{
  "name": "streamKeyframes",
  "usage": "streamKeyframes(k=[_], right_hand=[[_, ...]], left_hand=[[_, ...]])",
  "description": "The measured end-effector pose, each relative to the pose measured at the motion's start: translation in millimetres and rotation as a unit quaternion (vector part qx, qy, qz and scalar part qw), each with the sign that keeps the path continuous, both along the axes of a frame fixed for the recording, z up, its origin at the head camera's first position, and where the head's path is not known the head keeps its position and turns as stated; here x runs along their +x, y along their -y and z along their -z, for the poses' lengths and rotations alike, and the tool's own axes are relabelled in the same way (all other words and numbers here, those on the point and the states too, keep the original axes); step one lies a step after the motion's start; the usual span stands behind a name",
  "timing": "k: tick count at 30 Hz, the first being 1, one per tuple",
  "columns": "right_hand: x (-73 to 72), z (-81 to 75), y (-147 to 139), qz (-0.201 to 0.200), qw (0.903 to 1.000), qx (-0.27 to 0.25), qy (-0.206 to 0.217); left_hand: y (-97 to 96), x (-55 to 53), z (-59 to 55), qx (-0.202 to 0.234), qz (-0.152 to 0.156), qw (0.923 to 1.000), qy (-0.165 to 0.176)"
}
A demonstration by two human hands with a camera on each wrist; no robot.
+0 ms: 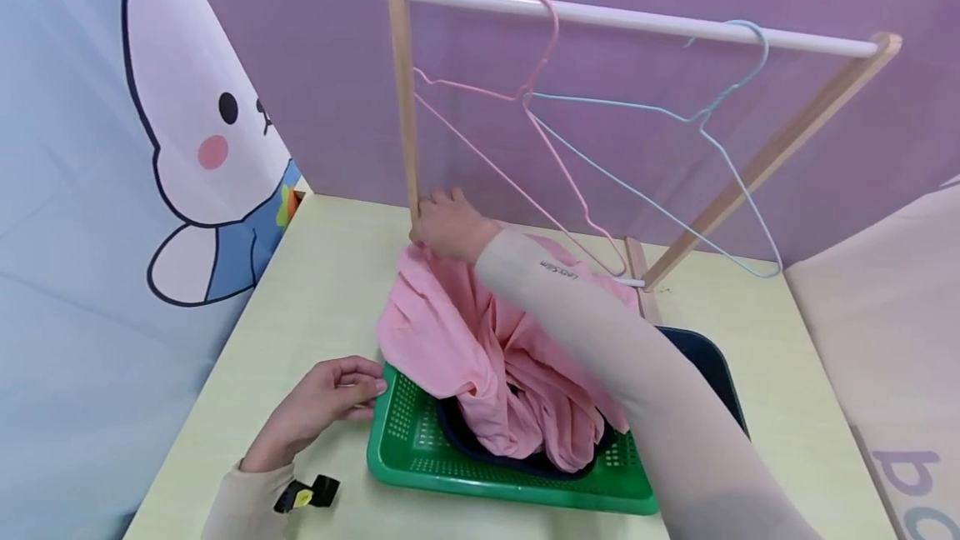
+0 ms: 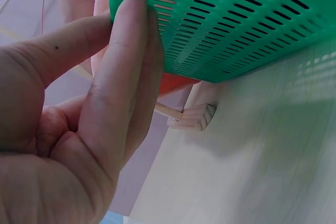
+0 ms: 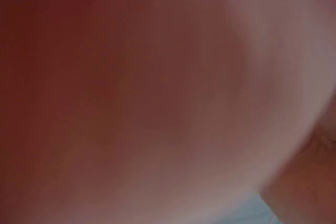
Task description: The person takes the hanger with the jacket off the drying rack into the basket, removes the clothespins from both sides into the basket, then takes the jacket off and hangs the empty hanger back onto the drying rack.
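Observation:
In the head view, the left hand (image 1: 322,402) is at the left corner of a green perforated basket (image 1: 390,440). Its thumb and fingertips pinch the basket's rim, as the left wrist view shows up close. A bunched pink cloth (image 1: 442,332) lies in the basket and spills over its far rim. The right hand (image 1: 456,227) is at the cloth's far end, beside the left wooden post (image 1: 405,98) of a small clothes rack. I cannot tell whether it grips the post or the cloth. Blurred skin fills most of the right wrist view.
A pink hanger (image 1: 547,144) and a light blue hanger (image 1: 720,148) hang from the rack's white bar (image 1: 637,17). Something dark navy (image 1: 551,467) lies under the cloth in the basket. A dark navy bin (image 1: 705,352) shows behind the right forearm. Fabric walls surround the table (image 1: 322,273).

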State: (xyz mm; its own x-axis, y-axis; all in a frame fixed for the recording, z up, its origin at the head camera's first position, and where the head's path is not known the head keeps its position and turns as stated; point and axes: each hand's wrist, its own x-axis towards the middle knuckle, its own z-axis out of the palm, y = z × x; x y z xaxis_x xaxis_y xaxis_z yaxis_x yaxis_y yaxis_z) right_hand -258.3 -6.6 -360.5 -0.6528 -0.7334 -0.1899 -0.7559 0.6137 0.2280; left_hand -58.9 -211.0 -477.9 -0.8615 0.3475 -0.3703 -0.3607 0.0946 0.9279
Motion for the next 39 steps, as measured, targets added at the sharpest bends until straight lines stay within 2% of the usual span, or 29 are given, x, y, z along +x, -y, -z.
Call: streamKeyframes(k=[6,8,11,14,20,23,27,30,32,39], right_hand=[[-1.4,2.9,-4,0.006,0.9996,-0.027,-0.009],[1.1,-1.9,-8,0.002,0.999,-0.045,-0.008],[13.3,-15.2,-15,-0.013,0.9974,-0.064,-0.03],[33.3,-31.6,-26,-0.029,0.9948,-0.075,-0.063],[85.8,-59.5,-66,-0.069,0.9867,-0.097,-0.111],[111.2,-63.4,-90,-0.097,0.974,-0.147,-0.142],[142.7,-59.6,-120,-0.127,0.9467,-0.236,-0.178],[166.2,-53.8,-140,-0.135,0.9345,-0.274,-0.182],[181.2,-48.6,-152,-0.131,0.9324,-0.288,-0.175],[223.4,-17.6,-192,-0.075,0.9411,-0.313,-0.103]], left_hand=[[-0.6,-1.7,-2.9,0.004,0.006,1.0,-0.002],[-0.1,-2.1,-3.5,0.003,0.007,1.0,-0.004],[-0.3,-2.6,-3.1,0.0,0.006,1.0,-0.004],[-0.9,-2.9,-3.2,-0.003,0.003,1.0,0.0],[-0.5,-3.2,-3.5,-0.007,0.006,1.0,-0.003],[-0.4,-2.5,-3.5,-0.009,0.007,0.9999,-0.003],[0.2,-2.2,-3.0,-0.01,0.012,0.9999,-0.005],[0.6,-2.5,-3.4,-0.012,0.013,0.9998,-0.002],[0.3,-2.9,-4.5,-0.015,0.013,0.9998,0.002],[-1.1,-3.4,-6.2,-0.028,0.008,0.9996,0.007]])
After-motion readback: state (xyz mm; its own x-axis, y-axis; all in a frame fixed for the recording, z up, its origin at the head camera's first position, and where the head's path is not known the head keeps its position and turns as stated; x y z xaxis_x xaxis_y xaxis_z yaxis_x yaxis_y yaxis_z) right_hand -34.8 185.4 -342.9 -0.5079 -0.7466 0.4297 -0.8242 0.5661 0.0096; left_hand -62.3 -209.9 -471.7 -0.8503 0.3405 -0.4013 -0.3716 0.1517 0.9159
